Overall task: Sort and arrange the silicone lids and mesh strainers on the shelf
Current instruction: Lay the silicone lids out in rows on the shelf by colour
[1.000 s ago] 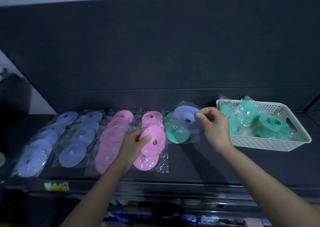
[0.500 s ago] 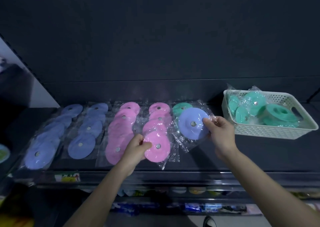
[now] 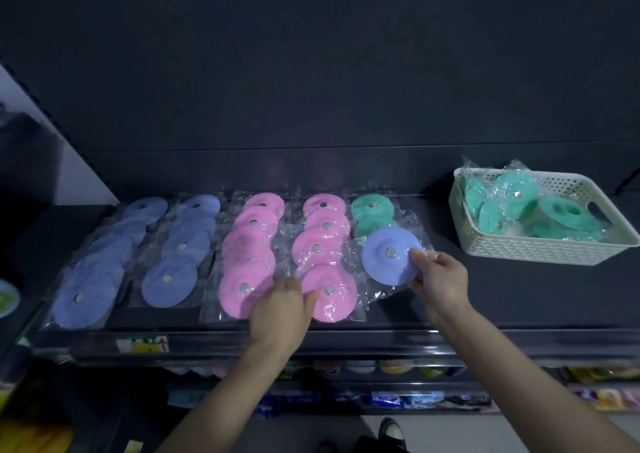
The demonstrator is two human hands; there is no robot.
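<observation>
Blue lid (image 3: 384,265) lowered, seemingly overlapping green lids (image 3: 372,210), basket (image 3: 540,253) right

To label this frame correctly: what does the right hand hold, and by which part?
The right hand pinches the wrapped blue lid at its right edge, between the fingers.

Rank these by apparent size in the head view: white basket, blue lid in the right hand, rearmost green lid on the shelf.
1. white basket
2. blue lid
3. rearmost green lid; it lies farther back and partly covered, so that rank is unsure.
</observation>
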